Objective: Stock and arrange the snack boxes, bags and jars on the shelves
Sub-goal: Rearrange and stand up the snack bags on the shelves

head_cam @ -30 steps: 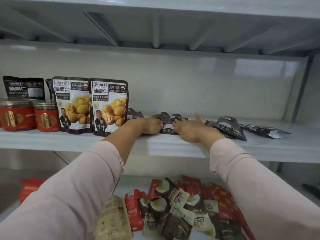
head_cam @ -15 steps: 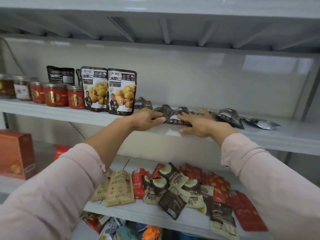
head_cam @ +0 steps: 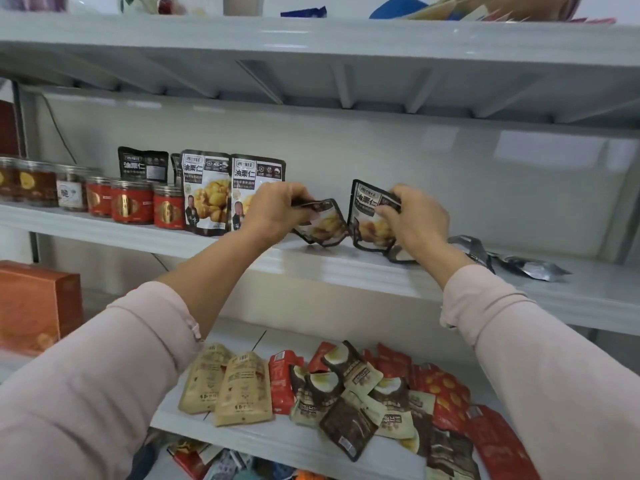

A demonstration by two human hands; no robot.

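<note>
On the middle white shelf (head_cam: 346, 268) my left hand (head_cam: 277, 209) grips the top of a black chestnut bag (head_cam: 325, 223), which is tilted forward. My right hand (head_cam: 412, 216) pinches the top of a second chestnut bag (head_cam: 369, 216) that stands nearly upright beside it. Two matching chestnut bags (head_cam: 207, 192) stand upright just left of my left hand, with another dark bag (head_cam: 143, 164) behind them. More bags lie flat (head_cam: 533, 266) to the right of my right hand. Red-labelled jars (head_cam: 131, 206) line the shelf's left part.
The shelf below holds tan pouches (head_cam: 239, 389), red packets (head_cam: 446, 389) and dark brown bags (head_cam: 349, 424) in a loose heap. An orange box (head_cam: 38, 303) stands at the far left. The top shelf (head_cam: 311, 32) carries assorted packages. More goods lie at the bottom.
Both hands, which rested on flat bags on the shelf, have each lifted a chestnut bag up off it. The camera has pulled back and to the left.
</note>
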